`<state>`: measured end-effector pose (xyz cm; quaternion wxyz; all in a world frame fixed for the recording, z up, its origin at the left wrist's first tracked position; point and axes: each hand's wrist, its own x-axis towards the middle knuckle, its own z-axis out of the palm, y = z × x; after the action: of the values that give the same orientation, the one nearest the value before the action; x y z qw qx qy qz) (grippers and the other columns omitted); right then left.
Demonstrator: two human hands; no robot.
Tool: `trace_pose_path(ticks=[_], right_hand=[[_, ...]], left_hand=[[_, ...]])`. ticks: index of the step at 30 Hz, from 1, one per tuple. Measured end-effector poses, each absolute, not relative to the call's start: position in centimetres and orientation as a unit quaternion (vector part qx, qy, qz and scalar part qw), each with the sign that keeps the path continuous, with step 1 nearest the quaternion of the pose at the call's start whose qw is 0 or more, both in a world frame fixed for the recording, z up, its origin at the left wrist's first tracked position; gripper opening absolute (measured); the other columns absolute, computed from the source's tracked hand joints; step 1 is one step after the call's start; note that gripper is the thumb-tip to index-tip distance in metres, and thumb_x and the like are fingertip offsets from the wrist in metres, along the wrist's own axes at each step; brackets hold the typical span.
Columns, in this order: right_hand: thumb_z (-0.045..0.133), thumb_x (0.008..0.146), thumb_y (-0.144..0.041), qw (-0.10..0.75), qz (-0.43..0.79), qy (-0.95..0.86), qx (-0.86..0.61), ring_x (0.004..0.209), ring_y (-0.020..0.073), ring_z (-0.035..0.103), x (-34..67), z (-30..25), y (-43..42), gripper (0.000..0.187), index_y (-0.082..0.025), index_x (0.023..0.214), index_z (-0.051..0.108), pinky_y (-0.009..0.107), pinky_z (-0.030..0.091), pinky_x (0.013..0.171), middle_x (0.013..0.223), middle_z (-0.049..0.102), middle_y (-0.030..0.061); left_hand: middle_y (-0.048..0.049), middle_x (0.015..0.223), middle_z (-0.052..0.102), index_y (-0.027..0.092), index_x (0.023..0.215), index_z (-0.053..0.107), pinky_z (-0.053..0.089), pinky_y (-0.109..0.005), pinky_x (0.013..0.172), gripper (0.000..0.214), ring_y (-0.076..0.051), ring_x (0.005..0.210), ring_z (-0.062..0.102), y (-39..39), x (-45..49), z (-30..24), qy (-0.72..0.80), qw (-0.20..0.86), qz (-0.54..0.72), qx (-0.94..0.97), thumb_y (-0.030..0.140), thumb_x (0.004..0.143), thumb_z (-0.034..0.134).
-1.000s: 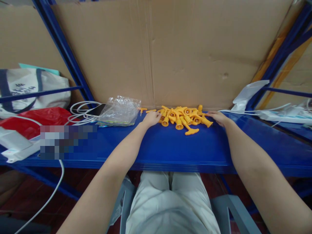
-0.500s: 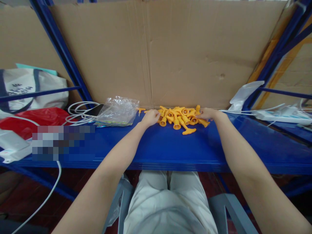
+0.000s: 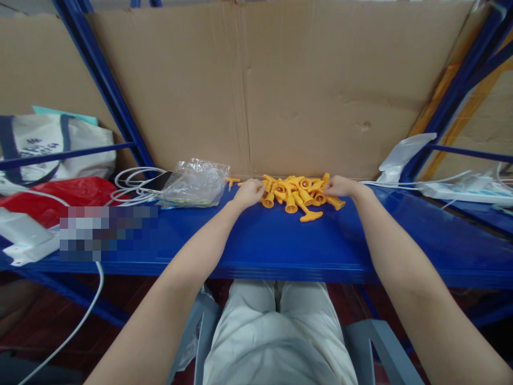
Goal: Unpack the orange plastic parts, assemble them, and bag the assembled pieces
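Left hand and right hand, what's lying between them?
In the head view, a heap of yellow pieces lies on the blue table between the left hand and right hand.

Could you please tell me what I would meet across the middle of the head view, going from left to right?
Crumpled red bag → crinkled clear plastic bag → the person's left hand → pile of yellow T-handled plastic pieces → the person's right hand → long white plastic strip.
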<state>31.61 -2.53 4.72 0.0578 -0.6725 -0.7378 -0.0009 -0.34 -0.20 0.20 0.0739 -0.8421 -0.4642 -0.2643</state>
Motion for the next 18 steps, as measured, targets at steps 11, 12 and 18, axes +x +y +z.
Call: trace_pose_path(ticks=[11, 12, 18], right_hand=[[0.068, 0.07, -0.023, 0.218, -0.071, -0.712, -0.664, 0.071, 0.0192, 0.064, 30.8, 5.9, -3.2, 0.012, -0.018, 0.081, 0.066, 0.025, 0.041, 0.062, 0.072, 0.069, 0.0062], [0.067, 0.071, -0.023, 0.241, -0.081, -0.709, -0.657, 0.073, 0.0197, 0.064, 30.6, 5.9, -3.3, 0.013, -0.018, 0.083, 0.065, 0.026, 0.042, 0.063, 0.075, 0.07, 0.0065], [0.065, 0.072, -0.024, 0.4, -0.021, -0.753, -0.522, 0.07, 0.0169, 0.062, 27.9, 5.6, -3.8, 0.012, -0.02, 0.079, 0.056, 0.026, 0.044, 0.063, 0.076, 0.066, 0.0033]], left_hand=[[-0.0111, 0.136, 0.068, 0.015, 0.136, 0.061, 0.043, -0.04, 0.115, 0.046, -0.022, 0.127, 0.061, -0.5, -0.1, 0.1, -0.45, 0.078, -0.346, -0.82, 0.016, 0.093, 0.045], [-0.0117, 0.138, 0.066, 0.015, 0.141, 0.056, 0.042, -0.04, 0.115, 0.049, -0.022, 0.129, 0.06, -0.4, -0.2, 0.0, -0.437, 0.08, -0.355, -0.823, 0.017, 0.093, 0.045], [-0.0155, 0.15, 0.055, 0.02, 0.158, 0.03, 0.047, -0.044, 0.109, 0.064, -0.026, 0.13, 0.059, -0.1, -0.6, -0.4, -0.335, 0.115, -0.411, -0.84, 0.037, 0.098, 0.046]])
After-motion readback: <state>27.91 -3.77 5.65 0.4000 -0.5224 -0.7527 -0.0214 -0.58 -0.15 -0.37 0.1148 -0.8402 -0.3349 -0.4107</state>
